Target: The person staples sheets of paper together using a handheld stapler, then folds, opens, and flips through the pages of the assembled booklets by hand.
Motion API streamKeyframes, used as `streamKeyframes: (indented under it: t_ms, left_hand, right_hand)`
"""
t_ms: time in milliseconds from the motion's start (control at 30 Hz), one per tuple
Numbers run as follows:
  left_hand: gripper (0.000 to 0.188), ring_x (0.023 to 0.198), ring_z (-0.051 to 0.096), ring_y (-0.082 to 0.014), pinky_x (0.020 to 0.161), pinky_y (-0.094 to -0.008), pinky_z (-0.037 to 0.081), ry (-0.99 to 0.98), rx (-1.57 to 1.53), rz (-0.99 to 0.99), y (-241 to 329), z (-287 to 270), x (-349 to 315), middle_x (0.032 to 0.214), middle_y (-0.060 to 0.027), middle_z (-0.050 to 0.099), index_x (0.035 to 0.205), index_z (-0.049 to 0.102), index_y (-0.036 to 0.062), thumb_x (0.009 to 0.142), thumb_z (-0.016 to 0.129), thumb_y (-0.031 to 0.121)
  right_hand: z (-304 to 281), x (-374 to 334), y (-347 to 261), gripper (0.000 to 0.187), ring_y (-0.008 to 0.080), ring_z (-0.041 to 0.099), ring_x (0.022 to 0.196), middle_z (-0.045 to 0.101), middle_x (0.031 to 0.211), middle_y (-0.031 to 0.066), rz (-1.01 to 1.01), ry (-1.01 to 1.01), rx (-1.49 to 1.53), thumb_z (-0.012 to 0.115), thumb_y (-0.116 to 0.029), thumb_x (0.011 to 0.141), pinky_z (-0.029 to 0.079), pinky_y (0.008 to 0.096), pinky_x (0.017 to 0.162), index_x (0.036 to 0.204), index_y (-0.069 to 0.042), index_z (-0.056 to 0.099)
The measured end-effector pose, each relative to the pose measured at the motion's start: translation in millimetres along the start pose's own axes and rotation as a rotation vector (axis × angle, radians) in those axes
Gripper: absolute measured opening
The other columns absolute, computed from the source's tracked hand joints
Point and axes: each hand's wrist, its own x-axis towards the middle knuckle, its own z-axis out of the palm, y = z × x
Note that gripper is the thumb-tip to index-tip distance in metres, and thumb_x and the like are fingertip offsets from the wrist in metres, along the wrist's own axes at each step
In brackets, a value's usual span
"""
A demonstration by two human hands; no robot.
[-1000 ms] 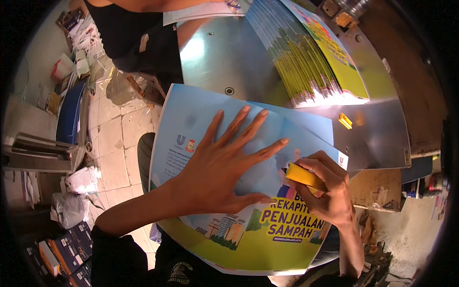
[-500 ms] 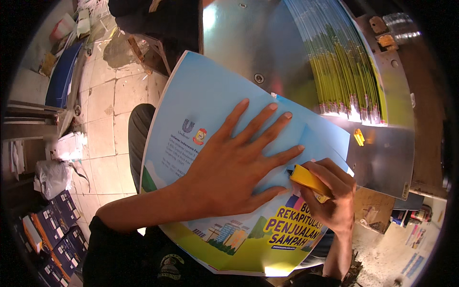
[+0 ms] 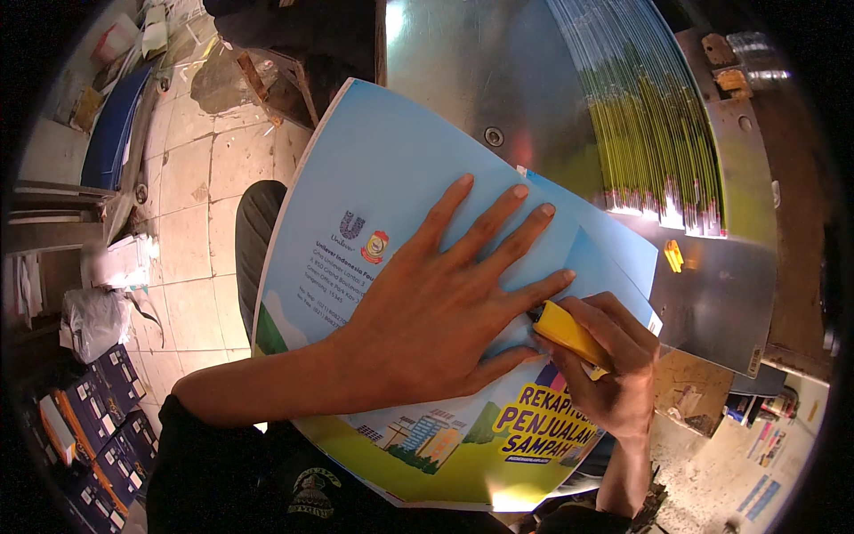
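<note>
A large printed cover sheet [image 3: 391, 160], light blue with green and yellow parts, lies spread open across my lap and over the near edge of the metal table. My left hand [image 3: 436, 294] rests flat on it with the fingers spread, pressing the sheet down. In my right hand [image 3: 618, 365] is a yellow tool with a dark tip, which looks like a small stapler [image 3: 571, 335]. Its tip touches or hovers just over the sheet, right beside my left thumb and little-separated fingers; the exact contact is hidden.
A metal table [image 3: 498, 89] stands ahead, bearing a fanned stack of similar printed booklets [image 3: 654, 125]. A small yellow object [image 3: 673, 256] lies near the stack. Dark blue boxes [image 3: 116, 387] and a plastic bag [image 3: 93, 320] sit at the left, beside the tiled floor [image 3: 187, 240].
The view has shifted slightly. My right hand and the yellow stapler have moved a little closer to my left hand, which stays flat on the sheet.
</note>
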Motion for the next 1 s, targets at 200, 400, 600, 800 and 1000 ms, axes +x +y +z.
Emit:
streamKeyframes:
  t_ms: [200,400,600,800,1000]
  left_hand:
    - [0.067,0.155,0.020,-0.0374,0.124,-0.0625,0.007,0.027,-0.041,-0.006,4,-1,-1,0.165,-0.0165,0.031,0.150,0.051,0.0255,0.093,0.061,0.058]
    - [0.067,0.155,0.021,-0.0372,0.124,-0.0628,0.007,0.013,-0.038,-0.022,1,-1,-2,0.165,-0.0154,0.031,0.150,0.051,0.0248,0.092,0.061,0.057]
    - [0.066,0.154,0.022,-0.0370,0.124,-0.0624,0.007,0.013,-0.039,-0.020,0,-1,-2,0.165,-0.0152,0.031,0.149,0.052,0.0252,0.092,0.062,0.056]
    - [0.065,0.154,0.023,-0.0366,0.124,-0.0621,0.007,0.010,-0.024,-0.004,1,-3,-1,0.164,-0.0144,0.033,0.148,0.053,0.0275,0.090,0.063,0.056]
    - [0.093,0.154,0.025,-0.0328,0.125,-0.0592,0.010,-0.002,-0.002,-0.042,6,-5,3,0.164,-0.0122,0.033,0.159,0.034,0.0159,0.084,0.071,0.057]
  right_hand:
    - [-14,-5,5,0.042,0.0316,0.073,0.084,0.070,0.099,0.0176,-0.060,-0.024,-0.088,0.078,0.006,0.075,0.057,0.0361,0.069,0.115,0.001,0.069]
    - [-9,-4,1,0.042,0.0303,0.072,0.082,0.069,0.098,0.0177,-0.064,-0.042,-0.151,0.075,0.009,0.074,0.056,0.0347,0.069,0.114,0.003,0.068]
    - [-9,0,1,0.043,0.0324,0.072,0.081,0.068,0.096,0.0180,-0.074,-0.061,-0.202,0.076,0.009,0.073,0.056,0.0350,0.068,0.115,0.003,0.067]
    - [-4,-4,10,0.039,0.0265,0.071,0.077,0.069,0.093,0.0158,-0.034,-0.013,-0.012,0.078,0.007,0.076,0.055,0.0324,0.067,0.113,0.003,0.068]
    - [-1,-2,8,0.029,0.0191,0.068,0.073,0.069,0.086,0.0141,0.164,-0.007,0.211,0.079,0.004,0.080,0.052,0.0283,0.065,0.107,0.005,0.071]
